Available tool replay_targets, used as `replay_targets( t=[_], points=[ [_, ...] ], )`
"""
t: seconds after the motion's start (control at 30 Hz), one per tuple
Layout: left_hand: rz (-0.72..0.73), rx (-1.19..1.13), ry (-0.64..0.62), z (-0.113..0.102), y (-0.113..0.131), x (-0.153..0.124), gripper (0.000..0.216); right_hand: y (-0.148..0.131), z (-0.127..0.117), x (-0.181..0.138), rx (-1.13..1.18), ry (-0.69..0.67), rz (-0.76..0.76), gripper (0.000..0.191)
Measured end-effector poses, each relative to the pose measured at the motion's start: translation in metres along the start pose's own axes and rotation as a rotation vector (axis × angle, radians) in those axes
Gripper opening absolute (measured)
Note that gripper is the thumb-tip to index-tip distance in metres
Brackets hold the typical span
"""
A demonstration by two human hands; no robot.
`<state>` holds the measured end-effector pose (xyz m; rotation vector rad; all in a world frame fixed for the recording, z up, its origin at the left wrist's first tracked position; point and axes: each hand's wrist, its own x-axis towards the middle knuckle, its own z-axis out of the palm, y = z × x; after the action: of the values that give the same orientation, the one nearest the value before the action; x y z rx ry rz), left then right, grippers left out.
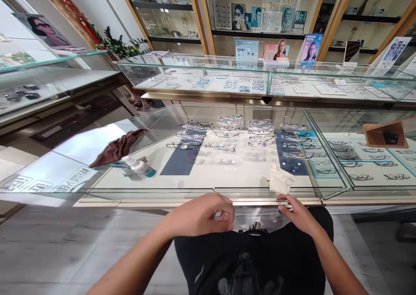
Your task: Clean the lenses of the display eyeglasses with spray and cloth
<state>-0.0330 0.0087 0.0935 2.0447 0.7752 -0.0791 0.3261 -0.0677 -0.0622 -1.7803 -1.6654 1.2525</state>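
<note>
My left hand [208,213] is in front of the counter's front edge, its fingers curled in toward the thumb. Whatever lies inside that curl, if anything, is hidden. To the right, my right hand [298,215] has thumb and fingers apart, with fingertips close to the edge; contact is unclear. Just beyond it a cream cloth [281,179] lies crumpled on the glass. Between my hands, below the edge, is a clear, shiny surface [243,213] that I cannot identify. Rows of eyeglasses [221,146] rest inside the glass display case [224,192].
A brown cloth [118,148] and a white spray bottle [141,167] are on the glass at left. At right stands a brown wooden holder [386,134]. Another glass case [201,93] with glasses and advertising cards runs behind, before wall shelves.
</note>
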Motion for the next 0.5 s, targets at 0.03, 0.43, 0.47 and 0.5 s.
replay_targets(
  t=[0.03,0.43,0.47,0.5],
  points=[
    [0.073,0.002,0.019,0.0,0.004,0.008,0.017,0.0,0.002,-0.001,0.006,0.008,0.005,0.046],
    [0.51,0.72,0.312,0.024,0.027,0.16,0.057,-0.064,-0.012,-0.023,-0.137,-0.387,-0.112,0.027],
    [0.513,0.731,0.308,0.026,0.025,0.163,0.051,-0.066,-0.013,-0.025,-0.129,-0.39,-0.125,0.028],
    [0.512,0.731,0.31,0.027,0.021,0.163,0.044,-0.067,-0.015,-0.028,-0.12,-0.394,-0.139,0.03]
  ],
)
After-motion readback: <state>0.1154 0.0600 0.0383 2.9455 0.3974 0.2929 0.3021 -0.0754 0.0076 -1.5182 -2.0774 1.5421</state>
